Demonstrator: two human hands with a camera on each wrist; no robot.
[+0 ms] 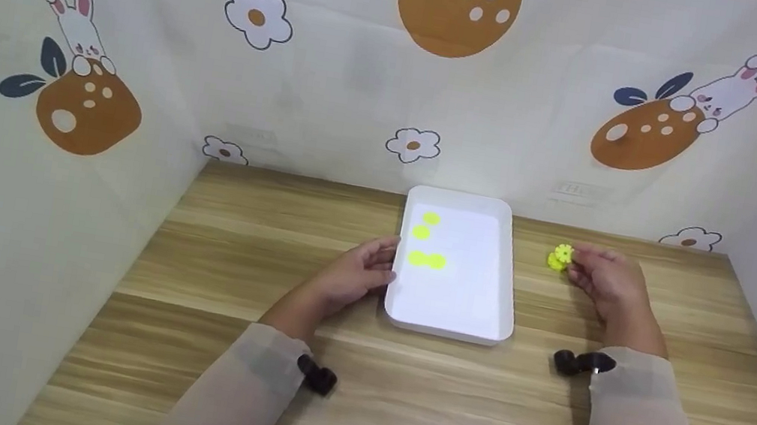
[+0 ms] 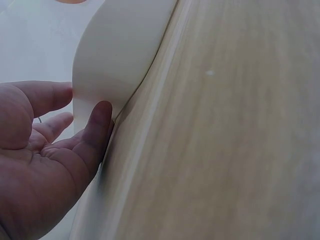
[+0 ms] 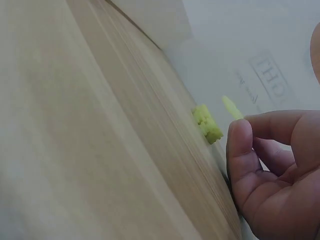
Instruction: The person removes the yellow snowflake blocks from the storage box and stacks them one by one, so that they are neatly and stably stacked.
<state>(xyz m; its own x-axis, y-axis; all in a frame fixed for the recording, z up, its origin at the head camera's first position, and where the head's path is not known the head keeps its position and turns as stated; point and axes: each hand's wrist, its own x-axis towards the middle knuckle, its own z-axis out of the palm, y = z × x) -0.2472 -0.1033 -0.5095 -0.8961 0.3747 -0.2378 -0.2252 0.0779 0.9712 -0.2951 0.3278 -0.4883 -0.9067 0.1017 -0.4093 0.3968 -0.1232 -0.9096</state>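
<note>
My right hand (image 1: 607,279) pinches a thin yellow flower-shaped disc (image 1: 564,253) between thumb and index finger. In the right wrist view the held disc (image 3: 231,107) appears edge-on above the fingertips. Close beside it, a small stack of yellow discs (image 3: 207,124) sits on the table; the head view shows this stack (image 1: 554,262) partly covered by the held disc. My left hand (image 1: 355,276) is at the left side of a white rectangular tray (image 1: 449,315), its fingertips against the outer wall (image 2: 117,55). Several yellow discs (image 1: 421,232) lie in the tray's left half.
The tray stands on a wood-grain table (image 1: 250,253), its far end near the back wall. A pale cloth (image 1: 323,82) printed with rabbits, oranges and flowers covers the walls at the back and left. Black wrist cameras (image 1: 320,380) stick out from both sleeves.
</note>
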